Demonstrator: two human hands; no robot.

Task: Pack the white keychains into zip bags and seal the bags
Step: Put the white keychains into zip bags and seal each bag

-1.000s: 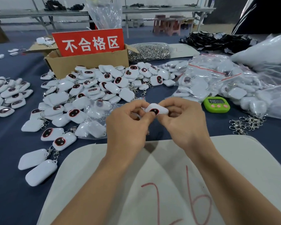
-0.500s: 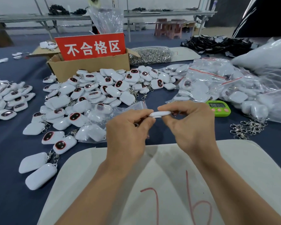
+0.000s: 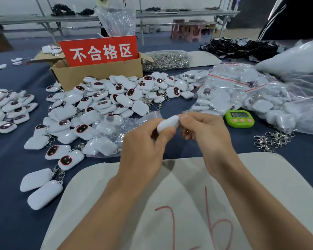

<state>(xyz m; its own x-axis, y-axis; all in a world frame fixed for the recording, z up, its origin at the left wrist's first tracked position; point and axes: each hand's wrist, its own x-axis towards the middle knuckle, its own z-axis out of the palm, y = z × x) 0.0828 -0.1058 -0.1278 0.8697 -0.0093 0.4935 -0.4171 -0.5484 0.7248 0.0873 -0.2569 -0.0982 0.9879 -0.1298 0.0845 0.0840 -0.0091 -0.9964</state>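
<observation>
My left grip (image 3: 143,150) and right grip (image 3: 211,139) both pinch one white keychain (image 3: 168,123) between them, fingertips closed on its two ends and its plain side turned up to me. I hold it above the far edge of the beige pad (image 3: 271,177), which lies at the near edge of the counter (image 3: 11,177). Just behind my left grip lies a clear zip bag (image 3: 105,141) with a few keychains inside, its red-striped edge close to my fingers. Loose keychains (image 3: 116,98) spread from the counter's left side into its middle. Toward the right edge sit a green timer (image 3: 239,118) and a scatter of metal clasps (image 3: 271,139), with filled bags (image 3: 242,94) heaped beyond the timer. Farther back stands a cardboard box (image 3: 98,74) carrying a red sign (image 3: 99,51).
</observation>
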